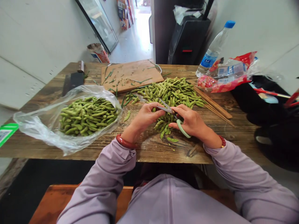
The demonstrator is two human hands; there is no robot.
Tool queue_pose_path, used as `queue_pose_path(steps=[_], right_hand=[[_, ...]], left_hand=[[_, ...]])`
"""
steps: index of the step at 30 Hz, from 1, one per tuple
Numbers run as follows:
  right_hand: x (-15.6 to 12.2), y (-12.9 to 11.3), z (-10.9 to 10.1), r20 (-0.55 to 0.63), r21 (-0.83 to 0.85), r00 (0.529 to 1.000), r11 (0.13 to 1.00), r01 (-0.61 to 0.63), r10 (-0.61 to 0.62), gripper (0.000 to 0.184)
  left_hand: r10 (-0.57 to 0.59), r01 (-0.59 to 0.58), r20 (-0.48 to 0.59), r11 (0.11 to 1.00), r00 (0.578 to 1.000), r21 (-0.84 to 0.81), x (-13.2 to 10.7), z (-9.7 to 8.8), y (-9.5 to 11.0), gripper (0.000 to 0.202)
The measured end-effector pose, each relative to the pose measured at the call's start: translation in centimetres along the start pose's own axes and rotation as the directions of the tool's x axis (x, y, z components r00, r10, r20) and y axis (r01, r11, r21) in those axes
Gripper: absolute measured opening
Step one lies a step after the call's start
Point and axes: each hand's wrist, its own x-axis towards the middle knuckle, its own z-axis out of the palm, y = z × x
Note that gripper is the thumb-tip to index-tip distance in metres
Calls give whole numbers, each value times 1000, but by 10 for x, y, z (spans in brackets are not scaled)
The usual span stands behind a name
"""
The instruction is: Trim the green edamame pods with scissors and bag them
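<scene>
My right hand (192, 121) is gripping the green handle of the scissors (173, 115), fingers closed round it. My left hand (144, 116) is curling shut right at the blade tips; my own fingers are hiding whatever it is pinching. A few pods (163, 127) are lying just under both hands, and one loose pod (172, 140) is sitting nearer me on the table (163, 152). To my left, an open bag (35, 124) is holding a heap of pods. Just beyond my hands the big pile (174, 90) is spreading across the table, with sticks (212, 102) lying along its right side. Past that, a board (130, 74) is carrying green scraps, and a cleaver (72, 81) is resting to its left. At the far right a bottle (215, 46) is leaning behind a red wrapper (229, 74).
</scene>
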Motion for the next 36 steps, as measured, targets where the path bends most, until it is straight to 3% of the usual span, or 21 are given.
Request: queue_pose_path(steps=[6,13,17,22,29,36], right_hand=[[-3,-2,1,-8,-44,999,998,41,-41,49],[-5,-3,0,9,-141,1000,990,-26,28,37],[-4,5,0,-27,-116,998,991,-62,59,40],[-2,7,0,-56,-106,995,991,-85,79,42],[-2,-1,-2,-34,-68,999,997,-29,27,48],[-1,-3,-2,-18,-80,1000,997,-23,22,48]], left_hand=[[7,-9,31,999,999,47,1,2,-5,19],[-7,7,-2,998,1000,56,2,-2,-4,14],[-110,103,-73,990,991,-99,4,-10,-6,23],[-153,124,-55,927,987,-353,6,-14,-4,31],[-168,147,-17,903,986,-403,7,-13,-4,30],[-186,176,1,929,983,-326,5,-8,-6,31]])
